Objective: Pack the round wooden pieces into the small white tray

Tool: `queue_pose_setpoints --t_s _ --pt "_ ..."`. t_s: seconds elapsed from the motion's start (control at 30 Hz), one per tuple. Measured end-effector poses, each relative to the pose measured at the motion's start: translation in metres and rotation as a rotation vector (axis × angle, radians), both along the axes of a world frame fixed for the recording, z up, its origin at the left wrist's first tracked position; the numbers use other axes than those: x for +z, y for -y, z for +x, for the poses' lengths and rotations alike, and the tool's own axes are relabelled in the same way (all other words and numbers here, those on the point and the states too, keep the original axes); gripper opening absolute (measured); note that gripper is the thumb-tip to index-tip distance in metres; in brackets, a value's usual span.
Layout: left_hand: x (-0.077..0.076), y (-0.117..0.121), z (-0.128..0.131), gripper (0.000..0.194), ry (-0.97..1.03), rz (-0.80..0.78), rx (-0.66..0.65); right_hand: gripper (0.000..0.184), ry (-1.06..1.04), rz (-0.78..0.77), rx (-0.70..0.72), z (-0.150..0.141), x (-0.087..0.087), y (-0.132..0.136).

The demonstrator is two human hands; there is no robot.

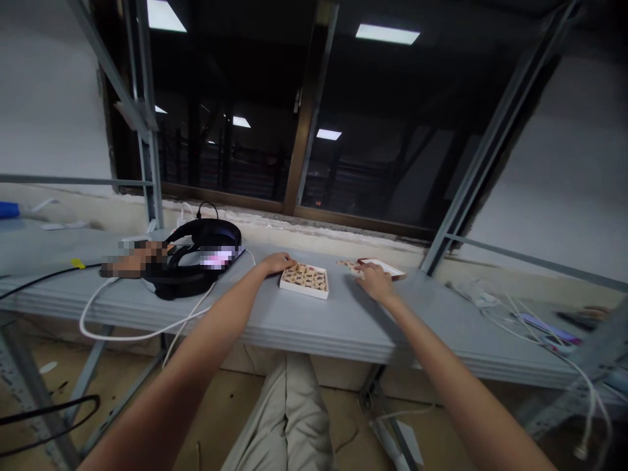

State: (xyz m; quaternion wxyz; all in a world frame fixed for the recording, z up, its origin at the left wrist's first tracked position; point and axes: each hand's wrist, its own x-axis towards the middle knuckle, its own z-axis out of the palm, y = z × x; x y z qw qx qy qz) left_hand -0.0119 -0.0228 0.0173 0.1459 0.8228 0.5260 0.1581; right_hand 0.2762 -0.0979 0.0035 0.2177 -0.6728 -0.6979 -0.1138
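A shallow white box sits on the grey tabletop, filled with beige pieces that carry dark markings. At the box's far left corner, my left hand has its fingers closed on the edge. To the right of the box, my right hand pinches a beige patterned piece, which sticks out to the left of the fingertips. Just behind that hand lies an open lid, white inside with a reddish-brown rim; the hand partly hides it. The exact kind of the pieces is too small to make out.
A black headset lies to the left, with white cables trailing over the table's front edge. On the right are a phone and more cables. Metal frame posts and a dark window stand behind.
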Motion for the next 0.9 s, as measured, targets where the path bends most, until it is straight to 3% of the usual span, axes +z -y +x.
queue_pose_setpoints --t_s 0.13,0.27,0.37,0.5,0.67,0.9 --pt "0.003 0.006 0.002 0.05 -0.027 -0.002 0.014 0.016 -0.033 -0.086 -0.012 0.032 -0.014 0.011" --pt "0.008 0.01 0.009 0.06 0.03 0.144 0.052 0.011 -0.067 -0.091 0.037 0.029 -0.014 0.008" --pt "0.008 0.011 0.018 0.058 0.095 0.226 0.015 0.014 -0.149 -0.07 0.106 0.005 -0.004 0.002" --pt "0.004 0.012 0.032 0.058 0.026 0.218 -0.041 0.024 -0.226 -0.035 0.3 -0.046 0.018 0.001" --pt "0.002 0.011 0.035 0.054 0.013 0.255 -0.04 0.02 -0.023 -0.085 0.191 -0.089 0.033 -0.001" --pt "0.006 0.013 0.028 0.036 0.142 0.31 0.012 0.016 0.141 -0.021 0.057 -0.108 0.027 0.008"
